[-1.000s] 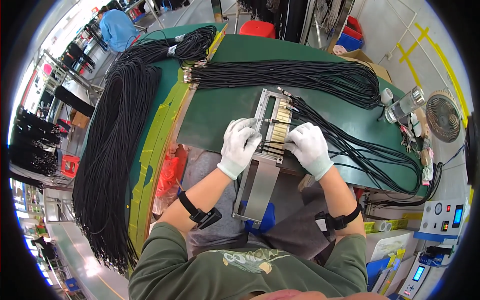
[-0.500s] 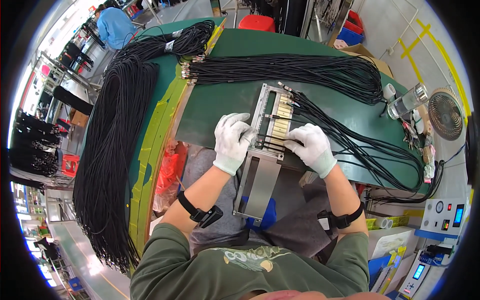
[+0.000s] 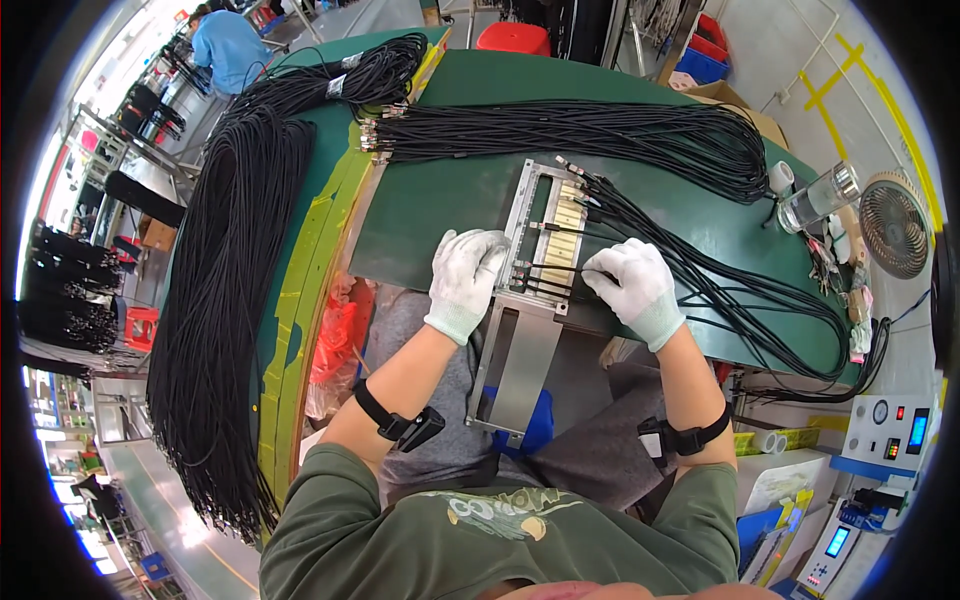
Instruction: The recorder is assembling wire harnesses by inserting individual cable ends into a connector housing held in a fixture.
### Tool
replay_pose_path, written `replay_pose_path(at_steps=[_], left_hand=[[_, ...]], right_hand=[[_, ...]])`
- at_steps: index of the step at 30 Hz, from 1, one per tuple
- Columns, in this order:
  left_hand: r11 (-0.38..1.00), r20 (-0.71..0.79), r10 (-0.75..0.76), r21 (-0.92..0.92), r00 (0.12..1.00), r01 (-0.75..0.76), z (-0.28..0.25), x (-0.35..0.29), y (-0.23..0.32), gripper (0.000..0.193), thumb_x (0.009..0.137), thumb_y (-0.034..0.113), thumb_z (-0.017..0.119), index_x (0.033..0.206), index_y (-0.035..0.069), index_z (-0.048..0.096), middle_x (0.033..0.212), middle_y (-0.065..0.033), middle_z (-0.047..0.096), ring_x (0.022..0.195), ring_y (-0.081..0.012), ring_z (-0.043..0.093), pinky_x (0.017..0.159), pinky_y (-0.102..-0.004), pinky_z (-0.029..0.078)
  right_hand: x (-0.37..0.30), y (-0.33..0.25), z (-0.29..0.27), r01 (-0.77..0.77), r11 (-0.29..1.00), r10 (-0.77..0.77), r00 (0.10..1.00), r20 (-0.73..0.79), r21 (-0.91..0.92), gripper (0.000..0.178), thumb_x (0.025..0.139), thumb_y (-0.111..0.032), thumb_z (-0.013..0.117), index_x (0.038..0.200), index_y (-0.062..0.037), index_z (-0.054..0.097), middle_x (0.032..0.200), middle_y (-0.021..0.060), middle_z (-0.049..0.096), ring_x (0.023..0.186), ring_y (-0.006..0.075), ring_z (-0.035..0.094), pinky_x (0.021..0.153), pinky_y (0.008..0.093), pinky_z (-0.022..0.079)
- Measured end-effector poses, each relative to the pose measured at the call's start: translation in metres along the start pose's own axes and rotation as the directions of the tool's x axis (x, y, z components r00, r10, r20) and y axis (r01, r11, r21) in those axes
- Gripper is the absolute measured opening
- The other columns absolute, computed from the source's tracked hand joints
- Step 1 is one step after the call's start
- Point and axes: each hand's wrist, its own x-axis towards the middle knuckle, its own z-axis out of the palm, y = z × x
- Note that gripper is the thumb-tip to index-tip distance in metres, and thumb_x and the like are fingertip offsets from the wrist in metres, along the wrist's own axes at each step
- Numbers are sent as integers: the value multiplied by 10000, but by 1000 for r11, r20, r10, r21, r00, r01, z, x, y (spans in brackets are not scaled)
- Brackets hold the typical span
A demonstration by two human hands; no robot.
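Note:
A metal fixture (image 3: 517, 228) with a row of pale brass-coloured blocks (image 3: 563, 232) stands at the near edge of the green table. Several short stretches of black cable cross it, with small metal connectors at its left side. My left hand (image 3: 468, 280), in a white glove, is closed against the fixture's left edge; its fingertips are partly hidden. To the right of the blocks, my gloved right hand (image 3: 636, 290) pinches a black cable (image 3: 562, 267) that runs across the fixture. Loose black cables (image 3: 700, 262) fan out from the fixture's far end toward the right.
A long bundle of black cables (image 3: 560, 130) lies across the far side, and a thick hank (image 3: 235, 260) hangs over at the left. The table (image 3: 430, 215) also carries a clear bottle (image 3: 818, 200) at right, near a fan (image 3: 893, 225). A person in blue (image 3: 228, 52) sits far left.
My right hand has moved a little to the right, away from the blocks, with the cable between its fingers. My left hand stays at the fixture's left edge, its fingers drawn closer together.

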Motion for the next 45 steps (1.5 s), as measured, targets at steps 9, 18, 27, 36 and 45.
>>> replay_pose_path(at_steps=[9,18,27,36,45], left_hand=[[994,8,108,-20,994,-108,1,3,23,245,802,342,696,999,204,740,1228,-182,613,1196,-380,526,1079,-491,340],[899,247,321,224,914,-376,6,16,31,297,752,412,717,1004,259,755,1306,-219,550,1261,-405,452,1092,-602,245],[981,-109,126,-133,986,-140,6,11,15,201,789,284,719,840,93,677,1184,-163,632,1158,-370,533,1003,-472,399],[935,-5,285,-220,958,-280,-2,11,30,149,786,182,742,814,72,645,1160,-132,652,1156,-338,545,964,-422,450],[945,-51,206,-250,977,-212,7,13,16,165,751,167,745,763,65,616,1070,-125,670,1049,-336,589,932,-431,450]], right_hand=[[2,-9,6,-1,1000,3,998,60,-30,91,791,-211,708,812,-125,689,755,42,636,785,253,577,744,373,438],[27,26,19,-183,916,156,982,-102,-356,133,758,-259,733,790,-143,677,802,47,617,865,275,571,767,406,454],[19,4,1,66,997,-67,997,-23,-40,163,718,-246,756,825,-146,684,835,48,623,888,287,569,759,405,449],[21,-22,12,207,951,-200,978,-52,231,195,697,-245,760,844,-136,693,800,55,644,780,296,584,710,419,453],[24,-33,14,220,975,-221,973,-63,-30,161,726,-241,736,816,-113,696,750,75,650,746,298,593,671,418,450]])
